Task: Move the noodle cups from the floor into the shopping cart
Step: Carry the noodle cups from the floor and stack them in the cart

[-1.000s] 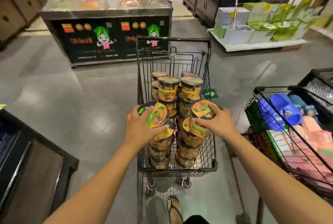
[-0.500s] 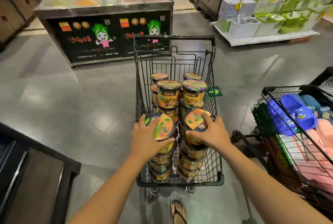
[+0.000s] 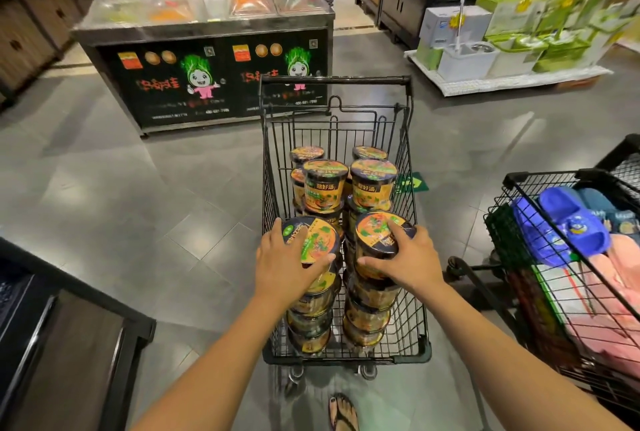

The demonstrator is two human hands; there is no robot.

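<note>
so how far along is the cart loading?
Done: several stacks of noodle cups already stand in the shopping cart.
In hand: the left hand and right hand each grip a cup, set on top of the two near stacks, not yet released.
Left: no cups show on the visible floor; anything behind the camera can't be judged.

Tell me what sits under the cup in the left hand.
Under the cup held by the left hand is a stack of noodle cups inside the shopping cart. Whether it rests on them yet is hidden by the hand.
</note>
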